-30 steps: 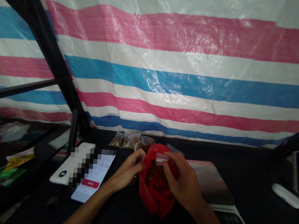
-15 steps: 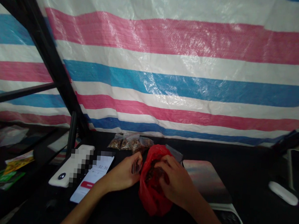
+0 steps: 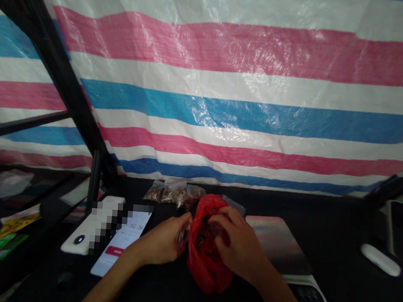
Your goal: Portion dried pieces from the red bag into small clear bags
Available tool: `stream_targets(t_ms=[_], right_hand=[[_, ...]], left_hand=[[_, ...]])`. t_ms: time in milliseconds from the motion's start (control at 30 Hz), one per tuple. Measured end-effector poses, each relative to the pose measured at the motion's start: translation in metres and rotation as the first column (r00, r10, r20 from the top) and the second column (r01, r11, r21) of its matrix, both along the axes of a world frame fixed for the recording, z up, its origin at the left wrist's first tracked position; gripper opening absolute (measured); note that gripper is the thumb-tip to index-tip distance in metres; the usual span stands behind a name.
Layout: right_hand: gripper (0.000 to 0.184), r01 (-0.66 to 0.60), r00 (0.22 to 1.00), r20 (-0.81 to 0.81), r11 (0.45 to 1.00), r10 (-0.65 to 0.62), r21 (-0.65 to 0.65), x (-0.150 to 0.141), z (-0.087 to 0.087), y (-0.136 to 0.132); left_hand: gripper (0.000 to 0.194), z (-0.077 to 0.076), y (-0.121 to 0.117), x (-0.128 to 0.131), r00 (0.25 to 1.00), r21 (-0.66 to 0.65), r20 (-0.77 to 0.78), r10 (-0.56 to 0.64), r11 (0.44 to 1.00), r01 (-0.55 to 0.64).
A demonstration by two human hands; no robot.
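While the right hand (image 3: 241,247) is in the mouth of the red bag (image 3: 209,275), thumb and fingers pinched on what looks like a small clear cup (image 3: 217,229), the left hand (image 3: 165,240) curls around some clear plastic (image 3: 182,236) just beside the bag's left edge; how tightly, I can't tell. The red bag sits on the black table (image 3: 334,240) between both hands, with loose brown bits (image 3: 203,235) inside. I'd judge it thin, limp and liable to sag, so best steadied by its rim; the cup is probably light, smooth and a little slippery, better held by its sides. On the far side lie small filled packets (image 3: 180,196). A pinkish slab (image 3: 278,243) crowds the right wrist, while a lit phone (image 3: 112,250) lies against the left forearm, with a white phone (image 3: 85,232) further left.
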State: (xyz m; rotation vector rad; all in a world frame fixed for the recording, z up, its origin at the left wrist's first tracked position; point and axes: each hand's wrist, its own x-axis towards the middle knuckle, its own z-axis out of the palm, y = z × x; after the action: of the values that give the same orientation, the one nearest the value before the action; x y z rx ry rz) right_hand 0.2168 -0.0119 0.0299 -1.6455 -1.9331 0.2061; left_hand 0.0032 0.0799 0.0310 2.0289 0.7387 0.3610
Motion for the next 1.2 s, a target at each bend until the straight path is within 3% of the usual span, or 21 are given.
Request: stream_targets(t_ms=[100, 167, 300, 367, 467, 533, 600, 700, 767, 867, 1033, 1200], right_hand=[[0.042, 0.010, 1.000, 0.008, 0.999, -0.010, 0.043, 0.002, -0.001, 0.000], [0.041, 0.015, 1.000, 0.006, 0.997, -0.016, 0.076, 0.002, -0.001, 0.000], [0.041, 0.016, 1.000, -0.011, 0.995, -0.015, 0.098, 0.001, 0.001, -0.001], [0.042, 0.007, 1.000, -0.014, 0.996, -0.006, 0.086, -0.001, 0.002, -0.002], [0.043, -0.009, 1.000, -0.012, 0.995, 0.010, 0.095, -0.003, 0.002, -0.002], [0.041, -0.012, 1.000, -0.014, 0.994, 0.014, 0.111, -0.002, 0.001, -0.001], [0.040, -0.004, 1.000, -0.022, 0.994, 0.007, 0.112, -0.001, -0.001, 0.001], [0.041, 0.009, 0.999, -0.031, 0.996, -0.007, 0.084, 0.002, -0.004, 0.003], [0.042, 0.016, 1.000, -0.025, 0.998, -0.014, 0.061, 0.003, -0.003, 0.003], [0.039, 0.036, 0.999, -0.014, 0.999, -0.035, 0.029, 0.003, -0.001, 0.003], [0.030, 0.058, 0.997, 0.046, 0.998, -0.058, -0.014, 0.000, 0.000, 0.003], [0.025, 0.077, 0.990, 0.109, 0.994, -0.085, 0.071, 0.003, -0.005, 0.005]], left_hand=[[0.019, 0.004, 0.006, -0.004, 0.996, -0.022, 0.089, -0.009, 1.000, 0.011], [0.019, 0.011, 0.010, -0.007, 0.977, -0.035, 0.206, 0.053, 0.998, -0.047], [0.026, 0.026, 0.006, -0.005, 0.839, -0.140, 0.475, 0.265, 0.964, -0.225], [0.029, 0.028, -0.002, -0.001, 0.807, -0.190, 0.516, 0.289, 0.957, -0.221], [0.030, 0.024, -0.017, 0.010, 0.826, -0.191, 0.518, 0.221, 0.972, -0.139], [0.026, 0.018, -0.024, 0.017, 0.858, -0.131, 0.485, 0.167, 0.984, -0.118], [0.020, 0.012, -0.025, 0.021, 0.898, 0.023, 0.415, 0.150, 0.984, -0.175], [0.017, 0.005, -0.021, 0.020, 0.928, 0.286, 0.307, 0.212, 0.909, -0.302], [0.015, 0.003, -0.018, 0.018, 0.933, 0.320, 0.229, 0.278, 0.884, -0.341], [0.014, 0.000, -0.021, 0.017, 0.933, 0.225, 0.130, 0.337, 0.906, -0.359], [0.015, -0.007, -0.027, 0.025, 0.956, -0.034, 0.141, 0.256, 0.967, -0.254], [0.017, -0.014, -0.020, 0.029, 0.898, -0.231, 0.263, 0.352, 0.927, -0.295]])
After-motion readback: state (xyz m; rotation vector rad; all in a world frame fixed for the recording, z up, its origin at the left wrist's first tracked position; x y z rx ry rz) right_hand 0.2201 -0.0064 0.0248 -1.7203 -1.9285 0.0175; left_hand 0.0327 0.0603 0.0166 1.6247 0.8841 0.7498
